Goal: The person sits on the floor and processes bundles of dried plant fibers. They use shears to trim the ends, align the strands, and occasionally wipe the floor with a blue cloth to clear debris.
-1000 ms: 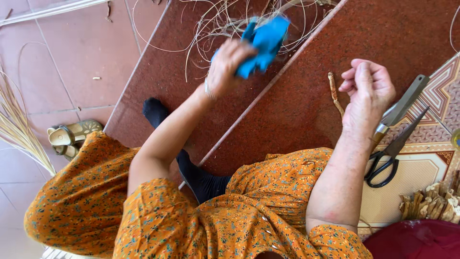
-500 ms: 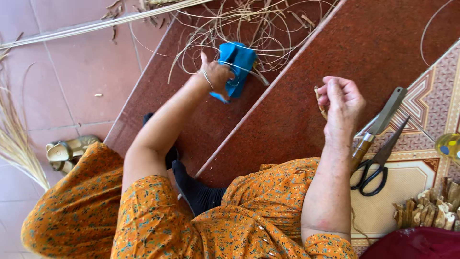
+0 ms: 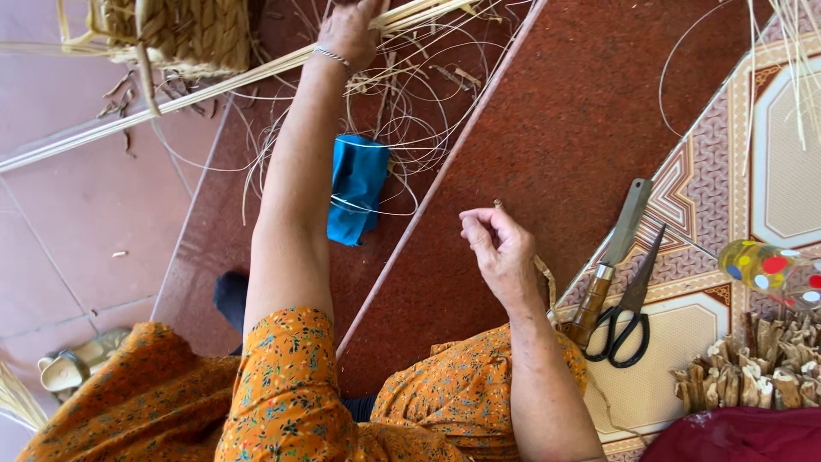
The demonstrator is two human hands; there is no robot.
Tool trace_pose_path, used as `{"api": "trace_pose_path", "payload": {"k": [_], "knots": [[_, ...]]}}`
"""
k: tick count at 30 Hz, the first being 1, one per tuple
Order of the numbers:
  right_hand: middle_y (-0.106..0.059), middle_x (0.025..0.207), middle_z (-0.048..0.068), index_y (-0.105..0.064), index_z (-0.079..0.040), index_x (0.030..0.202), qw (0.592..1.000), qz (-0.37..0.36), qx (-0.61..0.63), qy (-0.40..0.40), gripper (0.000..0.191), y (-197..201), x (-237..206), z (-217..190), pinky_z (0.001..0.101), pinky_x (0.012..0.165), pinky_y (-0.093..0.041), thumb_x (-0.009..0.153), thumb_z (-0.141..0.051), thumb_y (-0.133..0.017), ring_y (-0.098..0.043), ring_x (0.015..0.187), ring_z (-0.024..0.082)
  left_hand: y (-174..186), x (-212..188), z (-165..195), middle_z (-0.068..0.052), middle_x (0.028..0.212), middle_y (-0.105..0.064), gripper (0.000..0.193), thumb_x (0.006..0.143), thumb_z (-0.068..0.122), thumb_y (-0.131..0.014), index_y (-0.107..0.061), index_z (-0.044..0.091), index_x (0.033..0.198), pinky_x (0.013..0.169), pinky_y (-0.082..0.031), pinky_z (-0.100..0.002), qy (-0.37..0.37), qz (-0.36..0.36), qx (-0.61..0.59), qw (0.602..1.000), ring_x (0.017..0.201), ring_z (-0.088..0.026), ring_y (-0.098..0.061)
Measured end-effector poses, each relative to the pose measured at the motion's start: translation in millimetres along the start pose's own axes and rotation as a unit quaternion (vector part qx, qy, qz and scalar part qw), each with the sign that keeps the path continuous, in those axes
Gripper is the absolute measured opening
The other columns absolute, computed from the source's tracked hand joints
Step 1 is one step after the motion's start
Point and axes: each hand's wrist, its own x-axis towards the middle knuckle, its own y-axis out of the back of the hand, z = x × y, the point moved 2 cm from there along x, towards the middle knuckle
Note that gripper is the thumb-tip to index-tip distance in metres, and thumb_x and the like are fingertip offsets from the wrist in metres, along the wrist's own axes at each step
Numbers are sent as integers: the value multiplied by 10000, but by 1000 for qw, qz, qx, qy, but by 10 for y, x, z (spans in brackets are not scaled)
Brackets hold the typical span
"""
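1. Seen from above, a seated person in an orange flowered dress worked with plant fibre on a red-brown tiled floor (image 3: 581,111).
2. The left hand (image 3: 351,30) was stretched far forward, resting on a bundle of long pale cane strips (image 3: 214,85) that ran slantwise across the top of the view. Its fingertips were cut off by the frame edge, so I could not tell whether it gripped the bundle or only touched it.
3. The right hand (image 3: 500,252) was held near the lap, thumb and fingers pinched shut on a narrow strip (image 3: 496,205). A short end stuck up above the fingers, and the rest trailed down behind the wrist.
4. Judged from this, the step in hand was fetching fresh material while keeping hold of the working strip.
5. The next move would call for drawing one cane free of the stiff bundle without snagging the loose curls of thin fibre (image 3: 410,103) tangled just below it.
6. A coarse braided basket (image 3: 184,30), thick and straw-coloured, sat at the upper left, near the bundle.
7. A folded blue cloth (image 3: 357,188) lay on the floor beside the left forearm, with wiry strands crossing it.
8. To the right, on a patterned mat (image 3: 710,171), lay a knife with a wooden handle (image 3: 611,265) and black-handled scissors (image 3: 633,316), side by side and touching.
9. Further right stood a glass with coloured dots (image 3: 765,269) and a heap of short cut cane stubs (image 3: 753,368), dry and rough.
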Motion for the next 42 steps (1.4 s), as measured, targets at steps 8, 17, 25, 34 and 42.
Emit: {"api": "trace_pose_path", "payload": {"k": [8, 17, 25, 34, 42], "knots": [[-726, 831, 15, -735, -27, 1077, 999, 29, 37, -22, 197, 130, 110, 173, 209, 632, -535, 1001, -200, -678, -641, 718, 53, 194, -235, -49, -135, 1024, -681, 221, 947, 28, -619, -611, 106, 1154, 897, -480, -542, -48, 37, 144, 988, 1031, -315, -663], [-725, 1098, 123, -602, 5, 1336, 979, -20, 205, -11, 446, 94, 149, 104, 244, 672, -558, 1011, -288, -685, -665, 779, 110, 728, -1518, 367, -51, 793, -579, 287, 953, 35, -623, -609, 156, 1213, 531, -494, -411, -185, 55, 160, 968, 680, -234, -631], [-629, 1382, 169, -261, -24, 1551, 919, -84, 384, 23, 806, -87, 200, -85, 286, 700, -581, 946, -249, -744, -710, 854, 189, 912, -2625, 392, -113, 811, -647, 138, 975, 240, -662, -686, 105, 989, 643, -519, -473, -142, 24, -58, 988, 737, -340, -665], [-689, 1285, 108, -372, -85, 1530, 861, 86, 493, 93, 758, 730, 254, 33, 423, 918, -584, 978, -540, -622, -690, 1033, 231, 658, -3093, -669, -150, 927, -663, 236, 991, 342, -641, -696, 113, 986, 764, -522, -522, -14, -74, 73, 994, 891, -387, -660], [-491, 1617, 167, -474, -97, 1554, 988, -20, 63, 138, 1021, 497, 122, -199, 449, 1182, -409, 944, -840, -131, -488, 1487, 281, 587, -3157, -684, -158, 916, -662, 199, 997, 283, -643, -678, 88, 1005, 784, -527, -509, -34, -81, 61, 994, 900, -384, -667]]}}
